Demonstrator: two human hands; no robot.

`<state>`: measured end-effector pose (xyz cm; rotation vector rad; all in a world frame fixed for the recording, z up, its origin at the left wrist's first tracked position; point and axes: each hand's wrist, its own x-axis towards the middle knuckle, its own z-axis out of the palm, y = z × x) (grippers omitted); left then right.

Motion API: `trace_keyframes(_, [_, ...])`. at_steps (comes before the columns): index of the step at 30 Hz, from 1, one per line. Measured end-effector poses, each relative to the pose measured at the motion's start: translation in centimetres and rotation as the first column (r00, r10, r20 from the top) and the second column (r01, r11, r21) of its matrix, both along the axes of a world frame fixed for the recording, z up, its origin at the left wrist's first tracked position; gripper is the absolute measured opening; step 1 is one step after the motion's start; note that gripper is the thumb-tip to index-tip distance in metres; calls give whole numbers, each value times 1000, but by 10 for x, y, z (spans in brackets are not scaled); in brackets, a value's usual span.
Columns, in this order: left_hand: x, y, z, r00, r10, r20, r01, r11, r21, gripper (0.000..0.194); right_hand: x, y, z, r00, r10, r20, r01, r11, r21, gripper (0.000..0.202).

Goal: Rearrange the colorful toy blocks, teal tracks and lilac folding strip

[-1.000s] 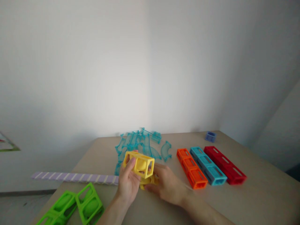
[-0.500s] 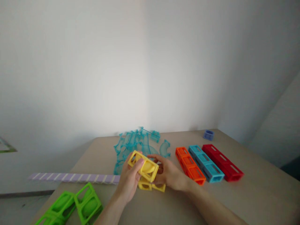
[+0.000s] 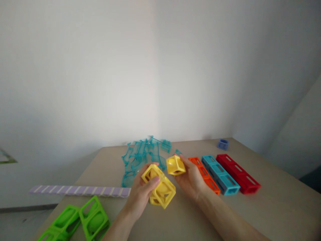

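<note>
My left hand grips a yellow open-frame block with curved inner surfaces, its thumb pressed on the near face. In my right hand is a smaller yellow cube-shaped block, held by the fingers at its right side. A gap separates the two yellow blocks. Under the left hand's block more yellow framework shows; whether it is a separate piece on the table I cannot tell. Translucent teal curved pieces lie just behind my hands.
On the table, an orange block row, a light-blue one and a red one lie at right. A small blue-violet block sits farther back. A purple striped strip and green frame blocks are at left.
My right hand has moved right and slightly up, away from the left, with the small yellow block now showing in it. The left hand's block has tilted and come slightly lower.
</note>
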<state>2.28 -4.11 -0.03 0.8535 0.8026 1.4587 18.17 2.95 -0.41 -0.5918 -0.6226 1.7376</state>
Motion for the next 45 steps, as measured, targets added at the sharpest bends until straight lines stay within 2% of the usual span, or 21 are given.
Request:
trace_keyframes(3, [-2, 2, -4, 995, -29, -95, 31, 999, 16, 46, -3, -3, -2, 988, 51, -145, -62, 995, -78, 18])
trace_keyframes(6, [-5, 4, -7, 983, -81, -165, 89, 995, 38, 45, -6, -9, -2, 982, 99, -163, -96, 995, 27, 19])
trace_keyframes(10, [-6, 5, -7, 976, -80, -205, 99, 991, 88, 44, -8, -17, -1, 985, 134, -111, -114, 979, 169, 22])
trace_keyframes(13, [-5, 4, -6, 979, -87, -185, 104, 991, 87, 42, -9, -22, 0, 985, 174, 1, -170, 963, 210, 34])
trace_keyframes(15, [-3, 3, -6, 984, -89, -156, 103, 991, 84, 40, -10, -24, -2, 978, 142, 153, -177, 953, 246, 38])
trace_keyframes(16, [-3, 3, -6, 986, -89, -142, 102, 991, 84, 39, -10, -24, -4, 965, 84, 247, -154, 947, 281, 35])
trace_keyframes(18, [-3, 2, -7, 987, -101, -121, 112, 990, 81, 37, -11, -24, -10, 904, -112, 413, -66, 917, 393, 25])
trace_keyframes(20, [-3, 2, -7, 987, -115, -111, 123, 990, 67, 34, -10, -22, -17, 806, -314, 503, 19, 862, 507, 17])
trace_keyframes(22, [-4, 2, -7, 987, -115, -110, 121, 991, 49, 32, -7, -20, -21, 710, -457, 536, 69, 802, 593, 18])
trace_keyframes(23, [-4, 2, -7, 987, -115, -116, 121, 992, 45, 31, -6, -19, -21, 664, -520, 537, 76, 761, 644, 22])
trace_keyframes(25, [-4, 1, -7, 983, -129, -133, 137, 989, 51, 29, -5, -21, -18, 581, -642, 501, 42, 638, 769, 30])
trace_keyframes(27, [-4, 0, -6, 979, -151, -139, 162, 984, 68, 25, -4, -24, -10, 560, -711, 426, -32, 495, 868, 37])
trace_keyframes(28, [-3, 0, -6, 978, -156, -139, 168, 983, 75, 23, -3, -26, -6, 580, -707, 404, -72, 450, 890, 39])
trace_keyframes(29, [-3, -1, -6, 978, -154, -141, 167, 983, 82, 22, -3, -29, -3, 611, -683, 399, -104, 431, 896, 41])
trace_keyframes(31, [-3, -1, -6, 976, -143, -162, 159, 983, 90, 22, -2, -33, 1, 667, -615, 420, -143, 447, 883, 45])
trace_keyframes(33, [-3, -1, -6, 970, -134, -201, 156, 983, 96, 24, 0, -35, 2, 683, -571, 456, -170, 483, 859, 50])
trace_keyframes(37, [-3, 0, -6, 960, -140, -241, 164, 983, 84, 31, 3, -38, 0, 648, -574, 501, -172, 530, 830, 66])
trace_keyframes(39, [-3, -1, -5, 959, -137, -247, 162, 984, 80, 33, 4, -39, 0, 613, -604, 510, -148, 545, 825, 63])
trace_keyframes(42, [-1, -1, -2, 963, -123, -239, 148, 985, 89, 33, 3, -39, 4, 554, -657, 510, -150, 524, 838, 52])
trace_keyframes(45, [0, -1, -2, 967, -113, -228, 138, 985, 99, 32, 4, -38, 8, 533, -673, 513, -175, 506, 845, 51])
